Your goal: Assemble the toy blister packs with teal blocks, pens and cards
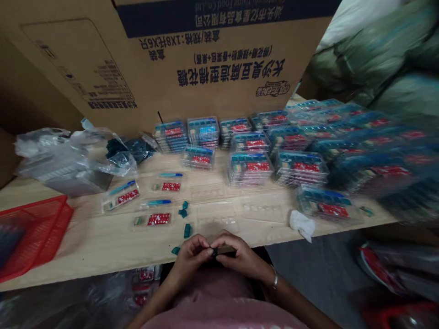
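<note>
A small dark plastic piece (214, 251) is being pinched between the fingertips of the left hand (190, 256) and the right hand (240, 258). Both hands are closed on it at the near edge of the pale wooden table (103, 246). Small teal plastic caps (187, 230) are lying on that table, just beyond the hands.

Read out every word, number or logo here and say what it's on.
Cardboard box, printed upside down:
"长沙臭豆腐造型棉花糖"
"1X8托X6只"
"Food Co.,Ltd", on its blue band
Box logo and fine-print panel: too blurred.
Red labels on plastic packs: too small.
Small dark piece between left hand and right hand: no text.
</note>
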`<state>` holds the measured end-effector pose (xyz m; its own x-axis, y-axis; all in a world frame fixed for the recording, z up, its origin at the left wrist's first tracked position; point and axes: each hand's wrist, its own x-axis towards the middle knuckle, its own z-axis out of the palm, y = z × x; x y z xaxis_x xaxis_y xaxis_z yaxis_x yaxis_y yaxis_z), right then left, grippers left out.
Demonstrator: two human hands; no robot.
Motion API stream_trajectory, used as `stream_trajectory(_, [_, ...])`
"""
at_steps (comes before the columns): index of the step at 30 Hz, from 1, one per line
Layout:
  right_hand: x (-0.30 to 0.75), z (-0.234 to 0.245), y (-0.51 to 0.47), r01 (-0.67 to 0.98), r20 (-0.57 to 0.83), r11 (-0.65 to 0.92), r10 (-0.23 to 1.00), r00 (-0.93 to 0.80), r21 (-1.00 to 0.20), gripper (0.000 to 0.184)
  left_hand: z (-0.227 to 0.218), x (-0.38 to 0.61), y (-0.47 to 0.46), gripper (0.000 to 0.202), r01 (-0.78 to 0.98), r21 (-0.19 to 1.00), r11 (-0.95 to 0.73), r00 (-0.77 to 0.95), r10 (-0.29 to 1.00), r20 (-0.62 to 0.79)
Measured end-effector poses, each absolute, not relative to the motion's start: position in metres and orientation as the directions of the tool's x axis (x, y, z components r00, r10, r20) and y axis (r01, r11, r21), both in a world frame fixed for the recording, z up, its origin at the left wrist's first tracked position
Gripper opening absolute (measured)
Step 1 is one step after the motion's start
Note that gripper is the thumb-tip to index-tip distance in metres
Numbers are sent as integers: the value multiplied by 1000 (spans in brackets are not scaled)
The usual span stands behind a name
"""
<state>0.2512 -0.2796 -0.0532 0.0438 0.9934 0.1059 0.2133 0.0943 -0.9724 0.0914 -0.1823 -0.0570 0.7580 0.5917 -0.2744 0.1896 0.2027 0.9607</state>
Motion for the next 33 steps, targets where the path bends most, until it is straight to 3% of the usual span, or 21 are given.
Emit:
stream_trajectory(2, [253,-61,-287,61,32,27,996,81,-998,24,-60,99,-185,39,143,886,440,788,491,-371])
stream_trajectory(5, [252,-71,-289,-89,-46,-34,989,137,-995,30,-57,106,-185,41,157,822,548,807,409,-427])
stream_trajectory(9, [251,-74,-288,-151,-56,-33,987,152,-988,30,-47,108,-182,39,222,845,486,789,420,-449])
stream_trajectory(14, [255,-69,-289,-185,-106,-83,987,118,-979,25,-41,108,-182,37,183,922,342,765,539,-352])
stream_trajectory(19, [254,-66,-293,-68,-103,-94,984,144,-993,21,-41,108,-184,37,302,839,453,780,388,-491])
stream_trajectory(22, [252,-65,-295,143,111,75,957,266,-987,20,-47,113,-188,37,228,786,575,764,394,-510])
stream_trajectory(25, [258,-63,-297,340,304,211,920,248,-916,15,-53,122,-191,37,207,778,594,761,401,-509])
stream_trajectory(27, [269,-65,-295,424,306,187,924,231,-886,11,-56,127,-190,35,252,887,387,766,479,-427])
stream_trajectory(29, [285,-69,-290,560,307,137,925,222,-817,13,-60,131,-186,27,297,954,-26,773,593,-225])
stream_trajectory(31, [303,-75,-282,723,341,107,922,185,-682,16,-67,134,-181,15,340,844,-416,798,602,-24])
stream_trajectory(33, [316,-81,-273,831,354,93,926,130,-548,17,-76,137,-178,11,364,698,-617,835,548,50])
